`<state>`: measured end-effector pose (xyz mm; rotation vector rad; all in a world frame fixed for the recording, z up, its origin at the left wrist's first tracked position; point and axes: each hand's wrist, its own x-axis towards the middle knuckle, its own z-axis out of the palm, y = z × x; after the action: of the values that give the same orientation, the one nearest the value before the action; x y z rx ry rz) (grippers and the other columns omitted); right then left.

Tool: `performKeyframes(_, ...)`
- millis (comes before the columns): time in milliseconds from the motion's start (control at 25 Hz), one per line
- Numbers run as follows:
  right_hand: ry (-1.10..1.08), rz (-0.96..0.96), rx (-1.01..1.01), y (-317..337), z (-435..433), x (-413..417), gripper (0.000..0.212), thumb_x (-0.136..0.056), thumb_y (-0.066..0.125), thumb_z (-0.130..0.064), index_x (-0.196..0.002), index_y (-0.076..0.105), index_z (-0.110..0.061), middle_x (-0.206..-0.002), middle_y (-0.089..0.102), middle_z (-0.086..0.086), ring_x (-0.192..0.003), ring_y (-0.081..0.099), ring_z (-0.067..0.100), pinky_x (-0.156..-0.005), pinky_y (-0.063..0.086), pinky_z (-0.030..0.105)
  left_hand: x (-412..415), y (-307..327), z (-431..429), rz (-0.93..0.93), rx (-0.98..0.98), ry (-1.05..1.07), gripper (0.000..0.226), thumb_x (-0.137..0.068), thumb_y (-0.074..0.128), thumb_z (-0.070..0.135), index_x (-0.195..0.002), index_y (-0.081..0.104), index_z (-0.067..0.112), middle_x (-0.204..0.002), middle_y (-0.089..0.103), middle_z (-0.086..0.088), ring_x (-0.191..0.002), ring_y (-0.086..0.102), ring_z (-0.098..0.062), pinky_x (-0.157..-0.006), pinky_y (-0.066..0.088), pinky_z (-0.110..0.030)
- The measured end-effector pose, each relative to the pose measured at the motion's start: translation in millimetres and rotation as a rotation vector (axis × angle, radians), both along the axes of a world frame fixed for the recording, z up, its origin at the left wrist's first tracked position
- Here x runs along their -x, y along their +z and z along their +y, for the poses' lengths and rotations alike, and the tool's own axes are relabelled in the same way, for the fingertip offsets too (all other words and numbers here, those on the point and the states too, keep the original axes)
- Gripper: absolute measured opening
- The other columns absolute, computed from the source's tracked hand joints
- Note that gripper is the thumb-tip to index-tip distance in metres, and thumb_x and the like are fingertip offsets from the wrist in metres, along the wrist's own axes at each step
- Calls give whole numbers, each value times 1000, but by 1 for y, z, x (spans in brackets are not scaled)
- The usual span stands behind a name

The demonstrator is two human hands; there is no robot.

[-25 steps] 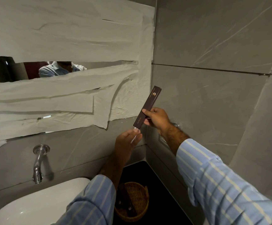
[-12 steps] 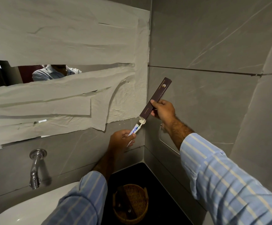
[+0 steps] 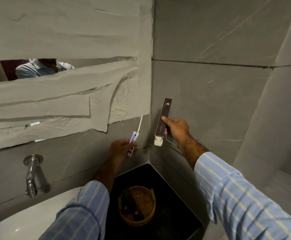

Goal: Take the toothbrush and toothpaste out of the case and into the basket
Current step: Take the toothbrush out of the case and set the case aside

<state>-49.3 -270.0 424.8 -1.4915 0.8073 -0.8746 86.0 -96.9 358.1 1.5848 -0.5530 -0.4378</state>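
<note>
From the head view we look into a bathroom corner where two grey stone-look walls (image 3: 219,80) meet. On the left wall the mirror (image 3: 4,71) is mostly covered with crumpled strips of pale paper (image 3: 63,37); in the gap we see a reflected person in a light shirt. Below it a chrome tap (image 3: 31,175) juts from the wall over a white basin (image 3: 28,220). The dark surface (image 3: 172,219) fills the corner beside the basin, and on it stands the wicker basket (image 3: 137,207), which already holds some dark, flat items that we cannot identify.

Our left hand (image 3: 122,149) is above the surface, its grip pinching the toothpaste (image 3: 132,144) and the toothbrush (image 3: 140,124) together; the white brush handle sticks up and to the right, clear of the case. Our right hand (image 3: 175,129) is near the right wall, its grip closed around the dark brown case (image 3: 163,118), held nearly upright, with a pale insert (image 3: 158,141) showing at its lower end. Both sleeves (image 3: 245,201) are blue with pale stripes. Hands and case are well above the basket.
</note>
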Motion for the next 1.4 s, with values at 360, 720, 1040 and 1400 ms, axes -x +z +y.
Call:
performKeyframes(360, -18, 332, -298, -141, 17, 55, 23, -86, 70, -20, -79, 70, 3, -80, 68, 23, -60, 63, 27, -48, 51, 27, 43, -111, -5, 303, -178, -77, 15, -89, 73, 15, -96, 75, 2, -82, 76, -11, -71, 74, -19, -65, 62, -30)
performKeyframes(720, -88, 570, -584, -257, 38, 145, 13, -90, 63, -16, -92, 66, -3, -73, 66, 11, -59, 64, 20, -52, 53, 27, 131, -213, -20, 397, -445, -286, 23, -92, 68, 10, -110, 68, -5, -91, 73, -14, -73, 71, -20, -57, 55, -24)
performKeyframes(1040, -262, 768, -730, -359, 41, 274, 22, -85, 68, -26, -79, 68, -4, -76, 69, 13, -67, 69, 27, -61, 57, 33, 224, -300, -23, 425, -714, -504, 22, -86, 73, 7, -104, 71, -6, -92, 75, -24, -65, 69, -21, -54, 57, -25)
performKeyframes(1400, -313, 761, -971, -455, 20, 334, 7, -71, 63, -2, -65, 60, 0, -67, 59, 19, -66, 60, 33, -61, 51, 36, 262, -344, -57, 419, -843, -526, 20, -88, 71, 7, -107, 68, 0, -80, 73, -8, -51, 69, -2, -45, 52, -14)
